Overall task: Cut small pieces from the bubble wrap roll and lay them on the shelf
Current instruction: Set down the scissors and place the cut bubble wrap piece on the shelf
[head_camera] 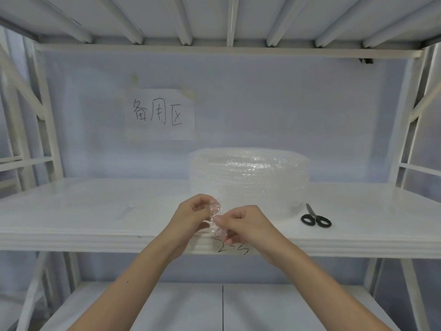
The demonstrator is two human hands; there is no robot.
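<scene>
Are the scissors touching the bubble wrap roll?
Apart. The head view shows bare shelf between the scissors and the bubble wrap roll.

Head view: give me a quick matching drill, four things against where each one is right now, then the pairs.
Things:
1. bubble wrap roll
2. scissors
3. small bubble wrap piece
4. paper sign

Places:
A. taped on the back wall, left of centre
B. pinched between the left hand and right hand at the shelf's front edge
C. standing on end at the middle of the shelf
D. lying flat on the shelf, right of the roll

Pairs: 1-C, 2-D, 3-B, 4-A
</scene>
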